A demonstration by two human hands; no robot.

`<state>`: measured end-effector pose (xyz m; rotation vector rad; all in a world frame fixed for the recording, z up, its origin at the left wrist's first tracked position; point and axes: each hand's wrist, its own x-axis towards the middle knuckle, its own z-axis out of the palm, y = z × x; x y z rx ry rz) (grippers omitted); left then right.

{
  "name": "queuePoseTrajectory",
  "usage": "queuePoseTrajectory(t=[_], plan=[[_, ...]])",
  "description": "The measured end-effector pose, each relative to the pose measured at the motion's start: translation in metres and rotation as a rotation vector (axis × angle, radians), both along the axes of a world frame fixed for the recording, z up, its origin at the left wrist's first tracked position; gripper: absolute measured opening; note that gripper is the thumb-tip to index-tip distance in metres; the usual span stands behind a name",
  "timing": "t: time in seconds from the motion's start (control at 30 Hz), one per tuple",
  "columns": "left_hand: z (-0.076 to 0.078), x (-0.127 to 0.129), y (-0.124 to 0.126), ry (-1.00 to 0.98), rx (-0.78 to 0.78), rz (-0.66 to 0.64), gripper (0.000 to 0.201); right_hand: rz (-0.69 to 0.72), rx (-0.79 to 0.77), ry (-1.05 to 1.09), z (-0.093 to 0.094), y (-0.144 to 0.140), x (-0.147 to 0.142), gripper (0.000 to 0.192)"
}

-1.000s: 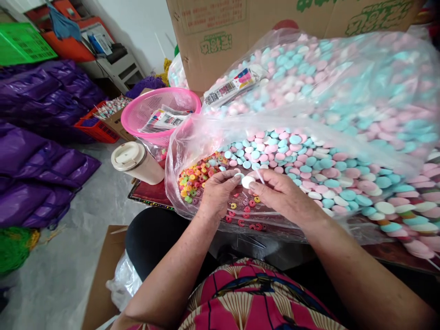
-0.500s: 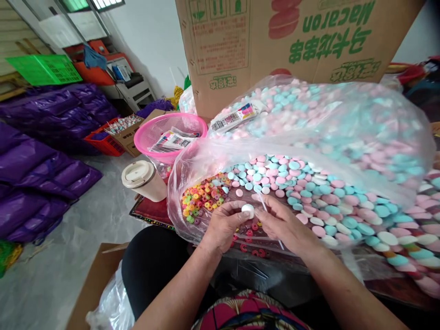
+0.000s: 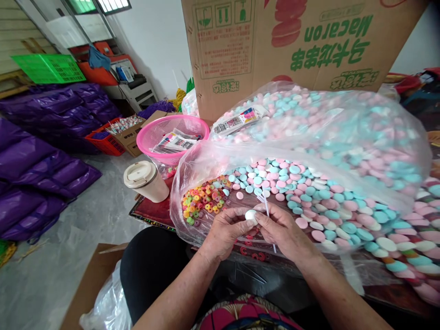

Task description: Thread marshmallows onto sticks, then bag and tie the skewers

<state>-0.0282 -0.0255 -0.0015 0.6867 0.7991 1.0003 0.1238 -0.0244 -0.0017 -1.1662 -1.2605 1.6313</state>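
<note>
Ahead: heaped candy discs [image 3: 309, 201] and the clear bag [image 3: 309, 137] are blocking reach.
Behind those: cardboard box [image 3: 275, 41] is walling off.
Left: lidded cup [image 3: 144, 181] and pink basket [image 3: 172, 137] are crowding; grey floor [image 3: 79, 256] is lying open.

My arms are bare from the elbows down, with no sleeves, watch, bracelet or glove on either one. My left hand [image 3: 225, 231] and my right hand [image 3: 283, 229] carry no rings that I can see; the knuckles and finger joints are creased, and the nails are short and unpainted. Over my lap I wear a patterned cloth garment [image 3: 249, 314] in bright pink-red, printed with cream fan shapes and dark blue bands. My leg is covered by plain black trousers [image 3: 151, 263], smooth, without visible seams or markings.
</note>
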Motion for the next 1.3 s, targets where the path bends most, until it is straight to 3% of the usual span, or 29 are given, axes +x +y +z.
queuePoseTrajectory(t=[0.1,0.23,0.33,0.47,0.6,0.8,0.97,1.2,1.3], plan=[[-0.004,0.001,0.001,0.011,-0.032,0.02,0.029,-0.019,0.103,-0.222,0.006,-0.003,0.004,0.033],[-0.007,-0.003,0.005,0.056,-0.059,0.126,0.024,-0.02,0.481,-0.719,0.015,-0.018,0.017,0.041],[-0.007,-0.004,0.007,0.137,-0.053,0.181,0.027,0.04,0.626,-1.023,0.012,-0.033,0.022,0.043],[-0.009,0.0,0.006,0.211,0.042,0.216,0.03,0.123,0.574,-1.344,0.01,-0.039,0.015,0.05],[-0.015,0.003,0.003,0.324,0.12,0.205,0.028,0.212,0.435,-1.563,0.021,-0.036,0.004,0.053],[-0.021,0.006,-0.002,0.607,0.307,0.261,0.018,0.243,0.425,-1.712,0.034,-0.041,-0.003,0.055],[-0.022,0.011,-0.007,0.871,0.422,0.325,0.02,0.22,0.485,-1.715,0.033,-0.045,-0.013,0.048],[-0.034,0.023,-0.011,0.786,0.332,0.333,0.023,0.188,0.565,-1.642,0.01,-0.04,-0.023,0.044],[-0.036,0.022,-0.012,0.821,0.373,0.262,0.023,0.188,0.545,-1.572,0.001,-0.034,-0.017,0.038]])
